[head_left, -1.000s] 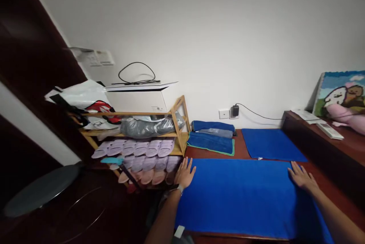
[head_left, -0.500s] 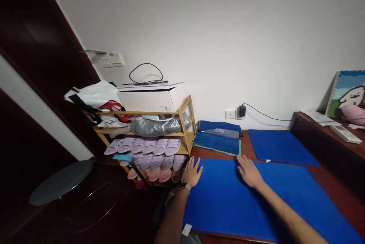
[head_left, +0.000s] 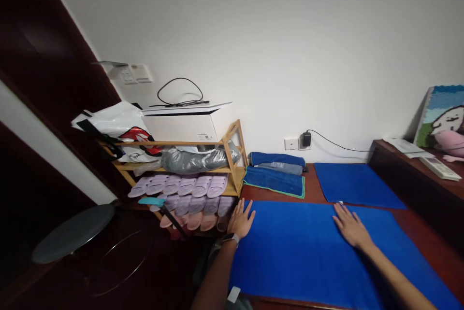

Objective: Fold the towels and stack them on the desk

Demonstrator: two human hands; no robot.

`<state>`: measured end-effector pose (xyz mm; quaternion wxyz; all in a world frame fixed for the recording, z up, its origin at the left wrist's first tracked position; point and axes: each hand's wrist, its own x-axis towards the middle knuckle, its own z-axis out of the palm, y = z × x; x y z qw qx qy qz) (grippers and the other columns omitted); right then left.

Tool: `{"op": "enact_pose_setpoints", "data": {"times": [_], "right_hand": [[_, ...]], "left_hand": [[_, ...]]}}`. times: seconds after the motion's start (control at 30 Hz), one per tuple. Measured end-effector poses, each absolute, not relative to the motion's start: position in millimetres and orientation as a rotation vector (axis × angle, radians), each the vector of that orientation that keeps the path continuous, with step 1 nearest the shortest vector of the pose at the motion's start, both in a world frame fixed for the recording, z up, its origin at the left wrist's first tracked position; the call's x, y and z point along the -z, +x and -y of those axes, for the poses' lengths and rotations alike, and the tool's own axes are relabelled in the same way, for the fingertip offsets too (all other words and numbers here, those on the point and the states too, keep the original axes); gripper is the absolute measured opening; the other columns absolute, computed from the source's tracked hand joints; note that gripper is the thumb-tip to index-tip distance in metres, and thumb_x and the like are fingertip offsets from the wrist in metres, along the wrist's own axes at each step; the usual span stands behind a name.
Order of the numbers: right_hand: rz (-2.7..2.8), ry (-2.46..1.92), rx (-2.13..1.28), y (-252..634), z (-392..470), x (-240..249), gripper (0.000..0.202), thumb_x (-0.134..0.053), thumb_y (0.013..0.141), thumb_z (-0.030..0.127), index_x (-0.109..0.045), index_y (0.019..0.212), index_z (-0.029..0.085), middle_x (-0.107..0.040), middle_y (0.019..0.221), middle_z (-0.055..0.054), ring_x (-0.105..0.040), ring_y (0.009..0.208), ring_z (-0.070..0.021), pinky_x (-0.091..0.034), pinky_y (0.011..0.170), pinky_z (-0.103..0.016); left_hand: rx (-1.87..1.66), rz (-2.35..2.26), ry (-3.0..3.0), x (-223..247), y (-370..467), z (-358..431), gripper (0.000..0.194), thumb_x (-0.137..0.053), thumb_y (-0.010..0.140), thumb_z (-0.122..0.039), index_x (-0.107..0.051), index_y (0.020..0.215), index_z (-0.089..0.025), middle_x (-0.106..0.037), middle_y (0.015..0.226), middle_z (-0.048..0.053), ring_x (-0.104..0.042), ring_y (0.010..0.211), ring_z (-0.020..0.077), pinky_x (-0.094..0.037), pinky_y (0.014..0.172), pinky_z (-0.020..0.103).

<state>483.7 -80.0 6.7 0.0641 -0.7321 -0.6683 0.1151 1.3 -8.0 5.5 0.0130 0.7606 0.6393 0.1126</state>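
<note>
A large bright-blue towel (head_left: 290, 247) lies spread flat over the dark red wooden table (head_left: 431, 252). My left hand (head_left: 240, 220) rests on its far left corner, fingers apart, with a watch on the wrist. Toward the right of the far edge, my right hand (head_left: 351, 227) lies palm down on the cloth with its fingers stretched out. Just beyond that hand is a smaller blue towel (head_left: 357, 183), also laid flat. Behind the left part of the large towel sits a folded dark-blue towel with green edging (head_left: 275, 182).
At the left, a wooden shoe rack (head_left: 235, 179) holds several rows of slippers (head_left: 203, 186), a white box (head_left: 181, 127) and a plastic bag (head_left: 112, 121). A round stool (head_left: 74, 232) stands beside it. A black plug (head_left: 306, 138) with a cable is in the wall. A remote (head_left: 439, 168) lies on the raised ledge.
My right hand has slid to the right along the far edge of the large towel. My left hand has stayed at the left corner. The view has shifted slightly.
</note>
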Motion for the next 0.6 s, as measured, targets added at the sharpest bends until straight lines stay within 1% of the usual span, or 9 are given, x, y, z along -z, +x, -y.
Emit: {"op": "enact_pose_setpoints", "data": {"times": [0.03, 0.1, 0.13, 0.23, 0.3, 0.43, 0.53, 0.6], "right_hand": [[1.961, -2.278, -0.353, 516, 88, -6, 0.079, -0.017, 0.097, 0.055, -0.023, 0.165, 0.016, -0.024, 0.170, -0.008, -0.016, 0.158, -0.0292, -0.014, 0.128, -0.053], [1.813, -2.412, -0.349, 573, 101, -4, 0.082, -0.018, 0.094, 0.054, -0.022, 0.166, 0.014, -0.023, 0.170, -0.008, -0.015, 0.158, -0.0307, -0.015, 0.128, -0.053], [1.741, -2.456, -0.349, 596, 106, -2, 0.083, -0.018, 0.093, 0.055, -0.022, 0.166, 0.016, -0.023, 0.170, -0.006, -0.014, 0.158, -0.0302, -0.014, 0.128, -0.051], [1.600, -2.470, -0.360, 636, 111, 10, 0.085, -0.017, 0.090, 0.061, -0.018, 0.167, 0.026, -0.026, 0.170, 0.003, -0.012, 0.159, -0.0292, -0.013, 0.128, -0.049], [1.579, -2.440, -0.351, 645, 109, 21, 0.086, -0.016, 0.088, 0.064, -0.017, 0.167, 0.029, -0.028, 0.169, 0.006, -0.012, 0.159, -0.0300, -0.012, 0.128, -0.049], [1.572, -2.412, -0.277, 648, 105, 31, 0.088, -0.016, 0.086, 0.067, -0.020, 0.166, 0.031, -0.033, 0.167, 0.003, -0.018, 0.158, -0.0310, -0.016, 0.128, -0.051], [1.549, -2.428, -0.326, 643, 105, 19, 0.086, -0.022, 0.086, 0.065, -0.022, 0.166, 0.032, -0.038, 0.165, 0.002, -0.021, 0.157, -0.0331, -0.019, 0.127, -0.054], [1.573, -2.462, -0.309, 627, 105, 4, 0.083, -0.023, 0.089, 0.059, -0.026, 0.165, 0.028, -0.040, 0.165, -0.002, -0.024, 0.156, -0.0350, -0.022, 0.126, -0.055]], "left_hand": [[-0.361, -1.989, 2.380, -4, 1, 7, 0.059, -0.034, 0.106, -0.054, -0.039, 0.160, -0.030, -0.028, 0.171, 0.008, -0.025, 0.157, 0.0295, -0.028, 0.125, 0.046], [-0.379, -1.984, 2.404, -1, 0, 5, 0.059, -0.034, 0.106, -0.054, -0.040, 0.159, -0.030, -0.029, 0.170, 0.008, -0.026, 0.157, 0.0297, -0.029, 0.124, 0.047], [-0.381, -1.986, 2.412, -1, 0, 4, 0.059, -0.034, 0.106, -0.053, -0.040, 0.159, -0.029, -0.030, 0.170, 0.008, -0.026, 0.156, 0.0297, -0.029, 0.124, 0.047], [-0.361, -2.003, 2.408, 0, 0, 2, 0.058, -0.034, 0.106, -0.053, -0.040, 0.159, -0.028, -0.030, 0.170, 0.009, -0.027, 0.156, 0.0298, -0.030, 0.124, 0.048], [-0.347, -2.004, 2.405, -2, 0, 2, 0.058, -0.033, 0.106, -0.052, -0.040, 0.159, -0.029, -0.030, 0.170, 0.008, -0.027, 0.156, 0.0293, -0.030, 0.124, 0.048], [-0.337, -1.990, 2.415, -5, 1, 4, 0.058, -0.033, 0.106, -0.052, -0.039, 0.159, -0.029, -0.029, 0.170, 0.007, -0.026, 0.157, 0.0279, -0.029, 0.124, 0.047], [-0.349, -1.996, 2.412, -10, 3, 6, 0.058, -0.035, 0.105, -0.050, -0.041, 0.159, -0.028, -0.030, 0.170, 0.008, -0.027, 0.156, 0.0290, -0.029, 0.125, 0.049], [-0.396, -2.024, 2.421, -16, 5, 9, 0.057, -0.036, 0.104, -0.047, -0.043, 0.157, -0.025, -0.033, 0.169, 0.008, -0.028, 0.156, 0.0298, -0.027, 0.125, 0.050]]}}
